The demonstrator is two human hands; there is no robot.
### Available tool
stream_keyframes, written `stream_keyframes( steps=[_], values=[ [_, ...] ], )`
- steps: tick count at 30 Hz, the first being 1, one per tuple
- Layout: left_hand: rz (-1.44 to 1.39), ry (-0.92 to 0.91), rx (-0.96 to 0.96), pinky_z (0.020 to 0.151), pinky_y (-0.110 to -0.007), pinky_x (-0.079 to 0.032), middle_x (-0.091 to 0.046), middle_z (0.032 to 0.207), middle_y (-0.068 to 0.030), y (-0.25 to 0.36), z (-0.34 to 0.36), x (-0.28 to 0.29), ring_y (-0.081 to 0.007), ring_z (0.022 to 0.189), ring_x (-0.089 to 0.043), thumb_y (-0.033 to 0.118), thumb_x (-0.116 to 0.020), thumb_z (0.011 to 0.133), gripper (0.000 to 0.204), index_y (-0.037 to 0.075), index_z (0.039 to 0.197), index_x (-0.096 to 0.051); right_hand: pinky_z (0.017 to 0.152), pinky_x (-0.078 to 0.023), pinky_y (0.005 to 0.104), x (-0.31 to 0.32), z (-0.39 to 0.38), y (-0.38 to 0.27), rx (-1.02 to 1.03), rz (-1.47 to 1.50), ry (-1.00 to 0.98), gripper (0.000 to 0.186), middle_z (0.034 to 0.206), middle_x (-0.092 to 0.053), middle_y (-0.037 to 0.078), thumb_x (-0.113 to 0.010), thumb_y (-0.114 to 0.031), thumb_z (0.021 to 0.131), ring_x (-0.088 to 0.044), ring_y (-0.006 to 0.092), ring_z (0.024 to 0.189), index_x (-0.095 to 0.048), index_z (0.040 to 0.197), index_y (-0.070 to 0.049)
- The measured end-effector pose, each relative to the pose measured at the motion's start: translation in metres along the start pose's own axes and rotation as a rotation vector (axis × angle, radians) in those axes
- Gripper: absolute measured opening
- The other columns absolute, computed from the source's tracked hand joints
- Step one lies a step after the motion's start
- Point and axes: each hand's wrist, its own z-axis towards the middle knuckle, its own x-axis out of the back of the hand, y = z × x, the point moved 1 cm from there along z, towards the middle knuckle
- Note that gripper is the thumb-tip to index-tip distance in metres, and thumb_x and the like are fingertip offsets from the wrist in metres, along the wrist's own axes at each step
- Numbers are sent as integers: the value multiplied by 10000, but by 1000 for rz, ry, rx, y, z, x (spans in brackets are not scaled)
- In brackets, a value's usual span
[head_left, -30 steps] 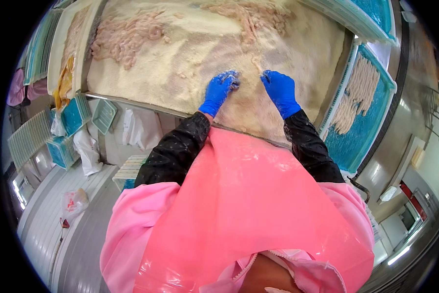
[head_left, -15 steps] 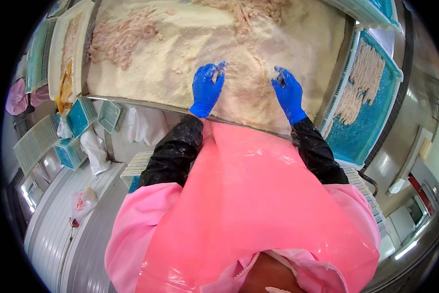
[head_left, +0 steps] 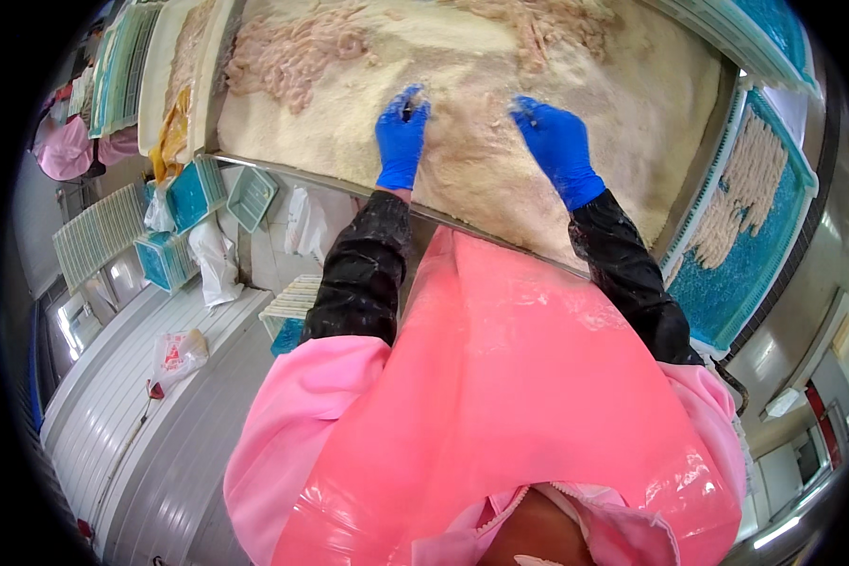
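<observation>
Both of my hands wear blue gloves dusted with pale crumbs and hover over a bed of cream-coloured crumbs point(head_left: 481, 179) in a wide metal-edged tray point(head_left: 349, 179). My left hand point(head_left: 402, 141) has its thumb and fingers curled together in a pinch. A short way to the right, my right hand point(head_left: 558, 146) is closed too, its fingertips pointing left. Whatever either pinch holds is too small or hidden to make out. Raw pale-pink meat strips point(head_left: 297, 57) lie heaped on the crumbs at the far left, and another pile of meat strips point(head_left: 556, 28) sits at the far middle.
To the right, a blue-lined rack tray point(head_left: 726, 274) carries rows of coated strips point(head_left: 745, 189). A white bin point(head_left: 169, 71) with a yellow bag stands at the left. Blue and white baskets point(head_left: 174, 264), plastic bags point(head_left: 215, 264) and a ribbed metal surface point(head_left: 132, 377) lie lower left.
The view has shifted, so the tray appears further right and higher. My hands have moved up over the crumbs, and the fingers of my right hand are drawn closer together.
</observation>
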Motion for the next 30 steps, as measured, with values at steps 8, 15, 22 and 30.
stream_keyframes(
  steps=[8, 15, 22, 30],
  values=[
    [-910, -238, 683, 783, -250, -474, -615, 1104, -96, 16, -4, 29, -164, 966, -604, 190, -535, 896, 365, 34, 1225, -512, 896, -418, 394, -26, -67, 51, -129, -86, 8, 464, 1206, -516, 148, -608, -157, 800, -513, 314, 1068, -507, 1252, -132],
    [-540, -167, 591, 711, -235, -480, -643, 991, -73, 22, -4, 35, -162, 874, -635, 97, -641, 811, 310, 29, 1107, -580, 841, -439, 373, -3, -56, 26, -304, 206, -192, 403, 1114, -564, 118, -622, -144, 780, -525, 293, 1044, -563, 1178, -165],
    [-309, -157, 451, 684, -228, -472, -638, 1020, -66, 18, 11, 38, -132, 881, -626, 138, -617, 838, 262, 54, 1085, -599, 850, -306, 417, -10, 3, 53, -284, -169, 367, 335, 1065, -533, 58, -662, -313, 740, -446, 266, 1030, -608, 1040, -172],
    [-36, -1, -50, 1085, -374, -174, -298, 1427, -149, 32, -1, 23, -244, 1359, -189, 49, -590, 804, 559, 23, 1327, -395, 838, -310, 450, -29, 50, 62, -146, -437, 223, 334, 1053, -553, 54, -646, -385, 742, -443, 284, 1026, -647, 1002, -175]
  ],
)
